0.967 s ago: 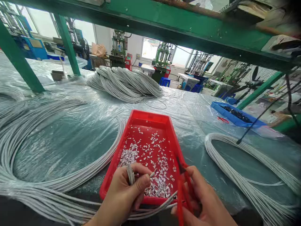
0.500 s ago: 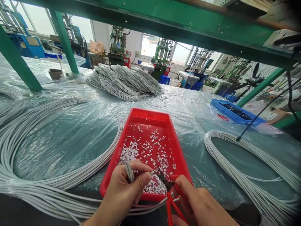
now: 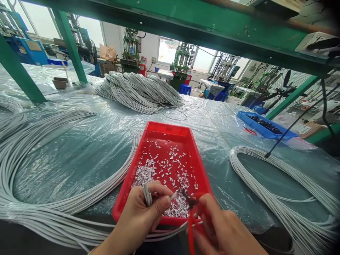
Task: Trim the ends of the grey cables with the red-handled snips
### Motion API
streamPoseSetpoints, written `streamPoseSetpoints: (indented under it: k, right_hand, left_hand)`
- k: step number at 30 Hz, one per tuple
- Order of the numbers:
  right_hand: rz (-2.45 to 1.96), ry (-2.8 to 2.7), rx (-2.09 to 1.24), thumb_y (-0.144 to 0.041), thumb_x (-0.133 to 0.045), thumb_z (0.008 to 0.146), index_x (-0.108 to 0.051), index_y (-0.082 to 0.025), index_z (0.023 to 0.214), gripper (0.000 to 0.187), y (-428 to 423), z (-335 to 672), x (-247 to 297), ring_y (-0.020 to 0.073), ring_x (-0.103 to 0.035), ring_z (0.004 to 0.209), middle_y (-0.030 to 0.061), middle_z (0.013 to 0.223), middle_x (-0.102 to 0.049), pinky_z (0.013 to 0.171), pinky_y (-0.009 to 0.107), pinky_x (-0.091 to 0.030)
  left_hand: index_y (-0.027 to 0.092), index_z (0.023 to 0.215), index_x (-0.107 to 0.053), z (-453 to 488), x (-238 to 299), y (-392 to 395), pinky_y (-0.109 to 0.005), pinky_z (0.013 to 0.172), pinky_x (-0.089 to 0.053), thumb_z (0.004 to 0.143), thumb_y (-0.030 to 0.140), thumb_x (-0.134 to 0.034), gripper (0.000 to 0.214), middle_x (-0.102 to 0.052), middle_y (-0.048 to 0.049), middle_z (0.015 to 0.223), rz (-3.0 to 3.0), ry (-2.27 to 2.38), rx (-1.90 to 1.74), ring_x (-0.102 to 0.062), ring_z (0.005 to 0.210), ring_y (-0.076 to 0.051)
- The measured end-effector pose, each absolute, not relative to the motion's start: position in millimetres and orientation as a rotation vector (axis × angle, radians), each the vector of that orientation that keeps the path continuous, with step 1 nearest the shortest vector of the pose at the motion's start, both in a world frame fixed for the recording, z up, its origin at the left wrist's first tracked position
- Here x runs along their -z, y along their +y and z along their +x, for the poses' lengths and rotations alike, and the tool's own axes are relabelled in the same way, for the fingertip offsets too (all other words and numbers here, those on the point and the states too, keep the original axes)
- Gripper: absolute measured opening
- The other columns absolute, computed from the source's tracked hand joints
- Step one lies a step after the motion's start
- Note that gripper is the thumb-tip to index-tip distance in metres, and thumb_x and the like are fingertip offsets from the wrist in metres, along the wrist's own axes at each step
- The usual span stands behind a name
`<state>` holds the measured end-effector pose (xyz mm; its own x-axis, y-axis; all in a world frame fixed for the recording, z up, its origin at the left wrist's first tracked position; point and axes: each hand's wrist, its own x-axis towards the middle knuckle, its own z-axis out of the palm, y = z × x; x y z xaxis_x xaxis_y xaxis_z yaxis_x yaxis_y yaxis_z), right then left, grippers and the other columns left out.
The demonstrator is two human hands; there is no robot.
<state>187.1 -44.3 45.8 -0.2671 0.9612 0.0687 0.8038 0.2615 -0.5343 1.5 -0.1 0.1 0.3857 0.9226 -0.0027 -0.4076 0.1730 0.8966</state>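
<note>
My left hand (image 3: 143, 212) is closed around a grey cable (image 3: 146, 194), whose stripped end pokes out past my thumb over the near end of a red tray (image 3: 164, 129). My right hand (image 3: 225, 230) grips red-handled cutters (image 3: 190, 216). Their dark jaws sit at the tip of the cable end. The tray holds many small shiny foil scraps (image 3: 164, 170). More grey cables run under both hands along the table's near edge.
Long grey cable loops (image 3: 39, 141) lie to the left, another coil (image 3: 265, 177) to the right, a heap (image 3: 138, 90) at the back. A blue tray (image 3: 265, 126) with dark parts sits far right. Green frame posts and a beam stand overhead.
My right hand brought the cutters from beside the tray up to the cable end held in my left hand. The left hand stayed put.
</note>
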Motion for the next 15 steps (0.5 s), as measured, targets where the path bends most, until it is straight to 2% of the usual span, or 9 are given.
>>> streamPoseSetpoints:
  k: [2,4,6,9,12,15]
  right_hand:
    - [-1.572,-1.817,-0.560,-0.027,-0.035,0.090,-0.031,-0.021,0.093,0.007,-42.9,188.1,-49.4,0.0085,-0.048,0.044,-0.0040,0.061,-0.052,0.042,0.017,-0.037]
    - [-1.568,-1.557,-0.528,-0.037,-0.033,0.091,-0.031,-0.022,0.088,0.016,-42.4,186.0,-54.2,0.0082,-0.041,0.043,-0.0048,0.056,-0.043,0.041,0.016,-0.035]
    - [-1.611,-1.524,-0.663,-0.044,-0.035,0.088,-0.033,-0.022,0.086,0.022,-42.6,180.9,-56.9,0.0105,-0.042,0.047,-0.0034,0.056,-0.042,0.042,0.019,-0.035]
    - [-1.614,-1.717,-0.874,-0.036,-0.037,0.084,-0.036,-0.020,0.087,0.017,-43.5,174.5,-53.6,0.0114,-0.047,0.048,-0.0024,0.059,-0.048,0.043,0.021,-0.035]
    - [-1.638,-2.042,-0.766,-0.025,-0.045,0.076,-0.038,-0.018,0.091,0.019,-45.4,175.7,-44.9,0.0111,-0.050,0.049,-0.0025,0.062,-0.055,0.046,0.022,-0.035]
    - [-1.721,-2.216,-0.651,-0.023,-0.052,0.073,-0.040,-0.016,0.096,0.027,-48.1,180.3,-38.7,0.0127,-0.053,0.053,-0.0020,0.066,-0.058,0.049,0.023,-0.036]
  left_hand:
    - [0.019,0.074,-0.065,1.1,0.1,-0.9,-0.014,0.032,-0.016,0.079,0.032,-0.066,0.014,-0.033,0.0080,0.041,0.957,0.649,-1.057,-0.023,0.031,-0.004]
    - [0.018,0.074,-0.064,0.6,0.6,-0.4,-0.014,0.032,-0.015,0.079,0.034,-0.066,0.017,-0.034,0.0078,0.039,0.953,0.686,-1.052,-0.023,0.032,-0.004]
    - [0.016,0.075,-0.063,0.1,0.9,1.3,-0.015,0.033,-0.013,0.079,0.036,-0.066,0.021,-0.033,0.0079,0.038,0.940,0.723,-1.033,-0.021,0.033,-0.004]
    - [0.014,0.079,-0.064,0.2,0.5,3.9,-0.017,0.036,-0.012,0.078,0.040,-0.066,0.026,-0.032,0.0083,0.038,0.912,0.755,-1.019,-0.021,0.034,-0.004]
    - [0.013,0.081,-0.064,1.0,-0.2,3.9,-0.018,0.035,-0.011,0.078,0.043,-0.066,0.030,-0.032,0.0084,0.038,0.923,0.762,-1.007,-0.020,0.034,-0.004]
    - [0.014,0.081,-0.064,1.9,-1.7,2.7,-0.018,0.035,-0.011,0.077,0.044,-0.066,0.031,-0.031,0.0087,0.037,0.925,0.748,-0.995,-0.020,0.033,-0.004]
